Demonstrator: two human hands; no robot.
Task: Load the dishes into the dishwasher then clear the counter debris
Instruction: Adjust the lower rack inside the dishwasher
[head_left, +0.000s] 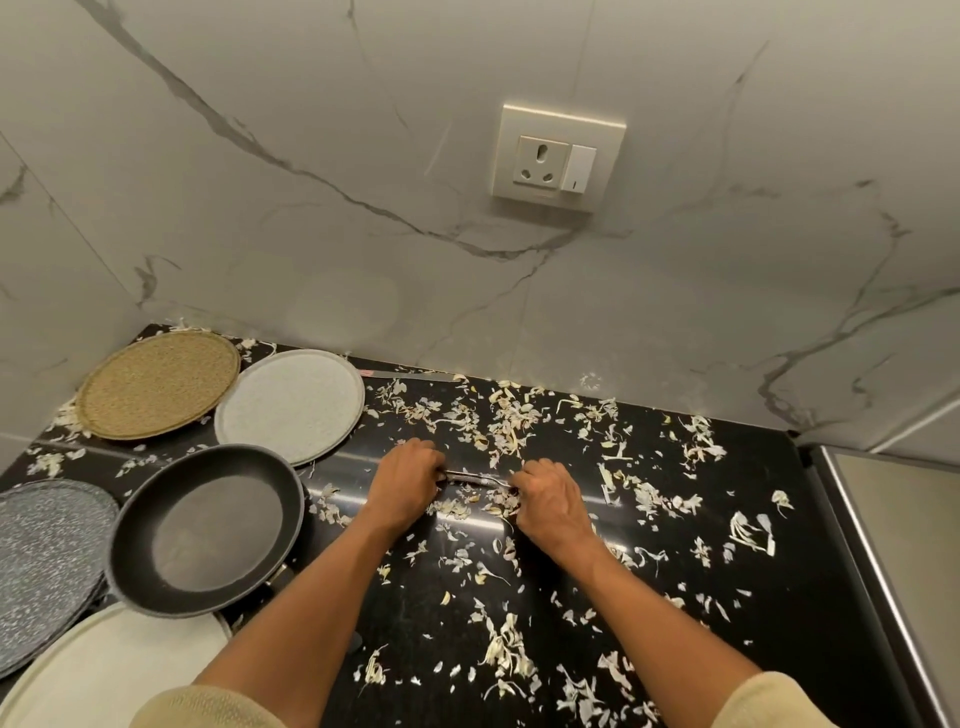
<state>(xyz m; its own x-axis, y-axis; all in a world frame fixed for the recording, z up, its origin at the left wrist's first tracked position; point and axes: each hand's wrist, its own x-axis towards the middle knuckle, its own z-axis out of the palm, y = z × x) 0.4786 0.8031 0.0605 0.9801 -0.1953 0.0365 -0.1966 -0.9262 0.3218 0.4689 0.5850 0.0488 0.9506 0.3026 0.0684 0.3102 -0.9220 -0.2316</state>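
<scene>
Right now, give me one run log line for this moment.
phase: utensil pickup | left hand and right hand: on metal utensil | frying pan, plates: on counter | peel debris: uncleared

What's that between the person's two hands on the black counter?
In the head view, a thin shiny metal utensil spans from the left hand to the right hand, with pale papery peel scraps beneath.

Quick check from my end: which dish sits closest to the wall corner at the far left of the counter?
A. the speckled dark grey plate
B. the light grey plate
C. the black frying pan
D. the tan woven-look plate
D: the tan woven-look plate lies nearest the corner, with the light grey plate beside it and the frying pan nearer the person.
</scene>
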